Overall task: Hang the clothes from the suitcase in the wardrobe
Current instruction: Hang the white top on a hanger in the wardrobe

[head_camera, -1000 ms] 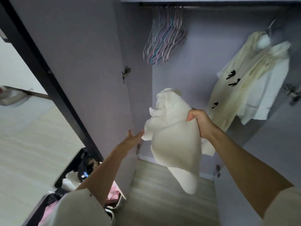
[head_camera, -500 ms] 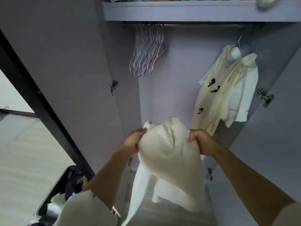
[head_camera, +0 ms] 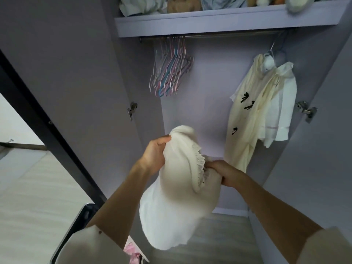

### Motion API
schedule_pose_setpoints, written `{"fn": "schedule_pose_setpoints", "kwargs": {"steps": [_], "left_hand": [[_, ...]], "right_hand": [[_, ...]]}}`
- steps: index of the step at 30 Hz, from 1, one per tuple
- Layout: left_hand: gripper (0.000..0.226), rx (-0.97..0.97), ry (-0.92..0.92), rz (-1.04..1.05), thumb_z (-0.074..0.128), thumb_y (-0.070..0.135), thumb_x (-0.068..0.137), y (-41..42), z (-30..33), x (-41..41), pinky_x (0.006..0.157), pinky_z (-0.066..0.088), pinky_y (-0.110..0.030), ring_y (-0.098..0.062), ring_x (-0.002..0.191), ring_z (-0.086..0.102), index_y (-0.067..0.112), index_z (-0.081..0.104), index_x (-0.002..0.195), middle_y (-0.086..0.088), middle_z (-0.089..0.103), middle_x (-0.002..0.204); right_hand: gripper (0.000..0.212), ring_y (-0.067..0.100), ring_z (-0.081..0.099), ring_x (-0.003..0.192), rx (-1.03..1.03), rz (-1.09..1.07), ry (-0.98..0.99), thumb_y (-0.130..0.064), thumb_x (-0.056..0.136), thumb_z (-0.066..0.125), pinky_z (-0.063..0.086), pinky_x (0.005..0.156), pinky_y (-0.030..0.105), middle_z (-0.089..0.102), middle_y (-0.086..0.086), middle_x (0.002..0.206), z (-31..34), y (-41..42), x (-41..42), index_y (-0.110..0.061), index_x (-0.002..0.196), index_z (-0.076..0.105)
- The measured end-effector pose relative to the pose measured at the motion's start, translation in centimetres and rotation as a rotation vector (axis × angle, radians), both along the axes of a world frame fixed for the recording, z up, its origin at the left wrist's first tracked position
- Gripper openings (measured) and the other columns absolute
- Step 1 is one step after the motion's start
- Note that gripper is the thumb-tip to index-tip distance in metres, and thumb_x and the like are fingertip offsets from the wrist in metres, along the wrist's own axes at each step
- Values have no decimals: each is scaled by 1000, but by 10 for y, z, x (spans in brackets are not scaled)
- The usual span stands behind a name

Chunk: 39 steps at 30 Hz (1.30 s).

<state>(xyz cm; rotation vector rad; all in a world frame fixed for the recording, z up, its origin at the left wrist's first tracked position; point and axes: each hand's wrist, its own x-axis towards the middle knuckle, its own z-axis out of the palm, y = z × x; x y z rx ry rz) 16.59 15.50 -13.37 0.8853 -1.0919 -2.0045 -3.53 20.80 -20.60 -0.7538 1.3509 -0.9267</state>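
Head view, facing into open wardrobe (head_camera: 205,115); all positions referenced to the hanging rail (head_camera: 219,36) under the shelf. One white garment (head_camera: 177,202) is held up in front of the wardrobe opening, well below the rail and not on any hanger. Left hand (head_camera: 155,155) has fingers curled around a bunched top edge of the fabric; right hand (head_camera: 223,175) has fingers closed on the part beside the lace-trimmed edge (head_camera: 200,164), lower than the left. Judgement: the two-point grip spreads the piece so neckline or shoulders can be found before a hanger goes in; the body of the cloth hangs free below both hands. On the rail, left end: a tight bundle of empty hangers (head_camera: 170,73), pink, blue and white, too overlapped to count exactly, clearly many. On the rail, right end: hung pale garments (head_camera: 257,115), a cream one with small black bows in front and a whiter one behind; I count two for certain, a third layer cannot be ruled out. Judgement: spare hangers are kept apart from the hung clothes, leaving the middle of the rail free for the next piece. Far below the rail, bottom left, one suitcase (head_camera: 76,231) lies open, pink cloth (head_camera: 132,252) visible inside; more items likely remain. Shelf above the rail holds piled soft items, uncounted.
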Motion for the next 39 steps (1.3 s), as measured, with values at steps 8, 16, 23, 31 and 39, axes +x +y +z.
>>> {"fn": "schedule_pose_setpoints", "kwargs": {"steps": [8, 16, 23, 31, 39], "left_hand": [[28, -100, -347, -52, 50, 35, 87, -10, -15, 16, 73, 47, -30, -23, 74, 63, 13, 66, 80, -2, 69, 71], [35, -275, -540, 97, 69, 37, 80, -9, -20, 4, 69, 53, -23, -22, 82, 66, 6, 66, 97, -4, 71, 84], [18, -160, -281, 411, 57, 25, 91, -21, -14, 16, 69, 51, -29, -21, 84, 64, 11, 64, 100, -7, 67, 92], [78, -219, -632, 101, 80, 53, 49, -35, -20, 28, 91, 49, -37, -23, 100, 64, 15, 61, 114, -9, 66, 112], [22, -353, -605, 496, 53, 19, 94, -34, -24, 27, 72, 45, -30, -24, 91, 57, 4, 62, 108, -9, 60, 91]], "right_hand": [[22, 15, 70, 77, -283, -110, -289, -8, 95, 41, 56, 66, 26, 72, 4, 87, 22, -5, -7, -9, 103, 62], [19, 12, 69, 79, -336, -129, -83, -22, 92, 54, 54, 68, 25, 71, 1, 89, 43, -7, 3, -11, 107, 60], [44, 18, 56, 94, -101, 132, 476, -5, 77, 71, 44, 63, 23, 56, 1, 106, 34, 2, -30, -19, 109, 45], [24, 17, 45, 71, -283, -223, 676, -16, 84, 65, 31, 55, 24, 47, 1, 72, 29, -9, -34, -12, 73, 45], [28, 35, 56, 105, -165, -361, 962, -12, 90, 44, 38, 79, 29, 61, 21, 113, 34, -9, -57, -2, 114, 56]]}}
